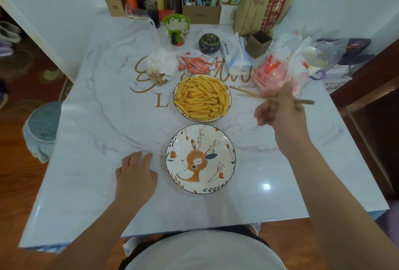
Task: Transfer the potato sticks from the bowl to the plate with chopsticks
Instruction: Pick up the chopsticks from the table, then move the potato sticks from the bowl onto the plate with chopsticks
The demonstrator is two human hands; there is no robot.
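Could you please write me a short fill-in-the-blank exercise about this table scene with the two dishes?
1. The potato sticks lie in the ____.
2. The chopsticks are held by the ____ hand.
3. The deer plate holds ____ potato sticks.
4. The left hand rests on the ____.

Missing words: bowl; right; no; table

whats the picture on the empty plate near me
An orange deer with flowers and leaves on the white plate, clearest in the head view.
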